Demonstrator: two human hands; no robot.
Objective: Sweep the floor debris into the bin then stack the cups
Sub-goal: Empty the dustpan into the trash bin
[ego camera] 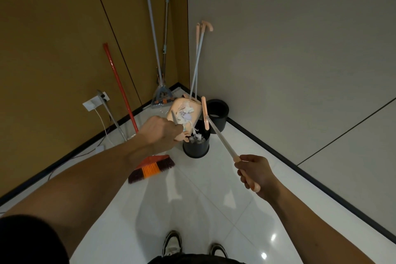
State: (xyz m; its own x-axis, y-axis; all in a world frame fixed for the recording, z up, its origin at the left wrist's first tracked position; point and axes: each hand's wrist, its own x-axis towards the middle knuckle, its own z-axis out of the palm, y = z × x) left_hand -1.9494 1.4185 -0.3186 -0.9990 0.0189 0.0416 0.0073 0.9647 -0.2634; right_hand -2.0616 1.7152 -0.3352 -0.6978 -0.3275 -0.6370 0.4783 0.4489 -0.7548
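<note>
Dim, wide-angle warped, glare on floor.

The left hand grips the edge of a tilted peach plastic dustpan holding torn paper scraps above a black round bin, where more scraps lie. The right hand grips the dustpan's long pale handle. An orange-bristled broom leans on the brown wall beside the bin

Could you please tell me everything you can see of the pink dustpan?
The dustpan is pale pink, plastic by its look, tipped over the nearer black bin, with paper scraps sliding from it. The left hand grips one side; the right hand holds the end of its long pale handle.
</note>
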